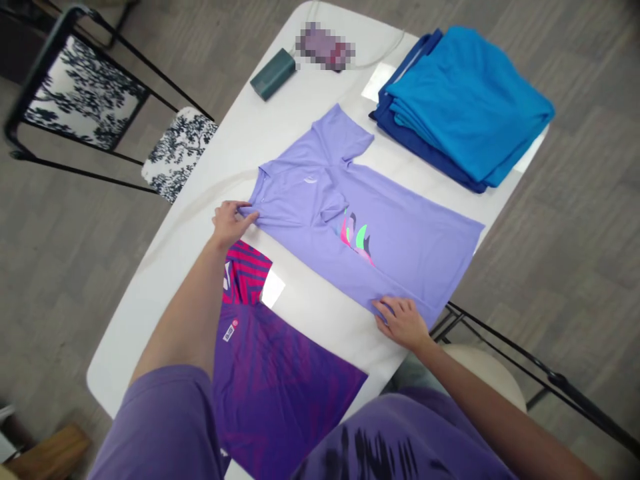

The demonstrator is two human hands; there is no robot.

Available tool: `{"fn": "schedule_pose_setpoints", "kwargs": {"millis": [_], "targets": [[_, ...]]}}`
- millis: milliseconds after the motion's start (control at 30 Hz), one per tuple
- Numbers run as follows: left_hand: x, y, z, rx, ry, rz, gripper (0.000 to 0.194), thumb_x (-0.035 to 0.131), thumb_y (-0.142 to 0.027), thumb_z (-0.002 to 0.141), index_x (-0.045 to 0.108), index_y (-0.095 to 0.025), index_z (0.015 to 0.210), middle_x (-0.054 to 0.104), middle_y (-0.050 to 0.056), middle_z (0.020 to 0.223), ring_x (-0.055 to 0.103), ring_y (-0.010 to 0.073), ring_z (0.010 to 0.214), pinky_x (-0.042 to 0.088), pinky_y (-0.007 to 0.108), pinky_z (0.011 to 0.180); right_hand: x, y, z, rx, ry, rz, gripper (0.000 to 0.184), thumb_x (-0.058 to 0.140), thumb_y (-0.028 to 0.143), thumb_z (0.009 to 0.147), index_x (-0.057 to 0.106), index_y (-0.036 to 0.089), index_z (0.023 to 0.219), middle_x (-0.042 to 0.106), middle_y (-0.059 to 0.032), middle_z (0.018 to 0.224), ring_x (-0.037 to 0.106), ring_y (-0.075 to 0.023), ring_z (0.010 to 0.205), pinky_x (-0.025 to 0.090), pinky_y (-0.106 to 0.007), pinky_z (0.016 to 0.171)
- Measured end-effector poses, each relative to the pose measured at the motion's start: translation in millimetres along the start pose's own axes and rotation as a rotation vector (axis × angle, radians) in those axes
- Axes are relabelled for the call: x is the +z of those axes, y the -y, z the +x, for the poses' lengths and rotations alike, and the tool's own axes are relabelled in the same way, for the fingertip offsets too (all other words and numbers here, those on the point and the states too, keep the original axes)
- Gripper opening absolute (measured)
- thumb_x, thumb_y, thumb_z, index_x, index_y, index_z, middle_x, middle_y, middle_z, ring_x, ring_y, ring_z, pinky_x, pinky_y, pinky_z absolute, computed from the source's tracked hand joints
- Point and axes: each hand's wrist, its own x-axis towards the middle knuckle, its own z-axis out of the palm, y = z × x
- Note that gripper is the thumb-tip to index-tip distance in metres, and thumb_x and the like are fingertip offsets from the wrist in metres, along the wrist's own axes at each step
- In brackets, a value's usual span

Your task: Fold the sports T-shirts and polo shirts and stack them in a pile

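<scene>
A lavender T-shirt [395, 213] lies across the table, one side folded inward with its sleeve turned back over the body. A small white logo and a pink, green and dark print show on it. My left hand [235, 222] pinches the shirt at its shoulder end, near the collar, thumb on top. Farther down the same folded edge, by the hem, my right hand [403, 321] rests on the fabric with its fingers apart. Closer to my body lies a purple and pink patterned jersey [285, 380], partly hidden under my left arm.
The white table [195, 180] holds a stack of folded blue clothes [470, 107] at the far right. A dark green box-like object [273, 75] and a blurred phone-like object [325, 47] lie at the far end. Chairs stand left [85, 93] and right [483, 373].
</scene>
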Motion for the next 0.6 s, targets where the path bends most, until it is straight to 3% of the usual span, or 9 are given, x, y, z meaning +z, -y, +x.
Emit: {"fn": "schedule_pose_setpoints", "kwargs": {"millis": [100,233,333,467,600], "targets": [[-0.4,1,10,-0.063,0.028,0.002,0.041,0.066,-0.057,0.094,0.072,-0.025,0.119,0.07,0.011,0.131,0.057,0.0335,0.129,0.033,0.06,0.124,0,0,-1,0.002,0.024,0.008,0.049,0.067,0.036,0.103,0.068,0.037,0.152,0.076,-0.0092,0.137,0.068,-0.032,0.12,0.049,-0.05,0.101],[-3.7,4,22,-0.188,0.036,-0.019,0.032,0.064,-0.05,0.097,0.068,-0.025,0.117,0.074,0.005,0.105,0.063,0.0283,0.107,0.029,0.063,0.123,0,-1,-2,0.011,0.051,0.025,0.051,0.067,0.039,0.103,0.067,0.038,0.154,0.075,-0.0086,0.139,0.067,-0.0316,0.122,0.049,-0.049,0.101],[-4.7,-10,18,-0.212,-0.024,0.004,0.032,0.068,-0.048,0.094,0.067,-0.023,0.113,0.071,0.01,0.109,0.06,0.0343,0.117,0.028,0.067,0.122,-1,-1,-2,0.003,0.061,0.016,0.05,0.064,0.043,0.104,0.067,0.035,0.153,0.076,-0.0088,0.139,0.067,-0.0311,0.121,0.047,-0.049,0.102],[11.2,-69,-6,-0.017,-0.26,0.028,0.048,0.06,-0.043,0.1,0.063,-0.018,0.141,0.056,0.022,0.153,0.046,0.0414,0.146,0.027,0.063,0.125,-5,-2,-1,-0.005,0.053,0.04,0.049,0.065,0.044,0.104,0.068,0.035,0.153,0.076,-0.0078,0.141,0.067,-0.0304,0.121,0.046,-0.048,0.103],[52.1,-148,-18,0.338,-0.118,0.024,0.062,0.048,-0.047,0.11,0.048,-0.023,0.167,0.041,0.013,0.177,0.03,0.0345,0.165,0.018,0.056,0.135,-9,-4,-1,-0.024,0.033,0.041,0.051,0.066,0.046,0.104,0.067,0.033,0.154,0.076,-0.0082,0.142,0.068,-0.0292,0.12,0.045,-0.046,0.103]]}}
